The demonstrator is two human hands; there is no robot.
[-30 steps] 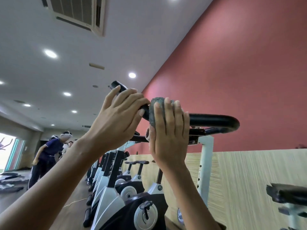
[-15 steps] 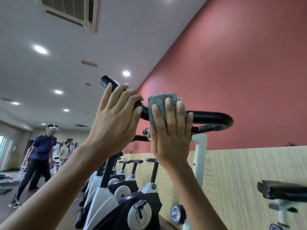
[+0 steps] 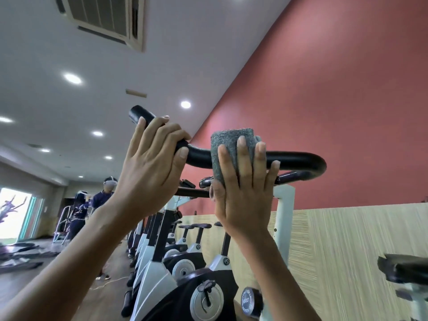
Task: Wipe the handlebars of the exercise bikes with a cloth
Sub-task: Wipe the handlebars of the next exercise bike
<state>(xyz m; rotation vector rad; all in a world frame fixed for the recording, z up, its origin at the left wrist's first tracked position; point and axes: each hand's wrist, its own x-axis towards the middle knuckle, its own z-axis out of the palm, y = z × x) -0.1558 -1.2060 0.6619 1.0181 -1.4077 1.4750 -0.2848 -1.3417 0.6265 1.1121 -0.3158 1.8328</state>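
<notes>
A black curved handlebar of the nearest exercise bike runs across the middle of the view, up against the red wall. My left hand grips its left, upturned end with fingers and thumb curled round the tube. A folded grey cloth is draped over the bar just right of that. My right hand holds the cloth against the bar, fingers laid straight up over it and thumb tucked behind its lower edge.
A row of exercise bikes recedes at lower centre. The white handlebar post stands under the bar. Another bike's black seat sits at lower right. Two people stand far left. A wood-panelled low wall runs behind.
The cloth and my right hand have slid rightward along the bar, away from my left hand, leaving a bare stretch of tube between them. The camera view also shifted.
</notes>
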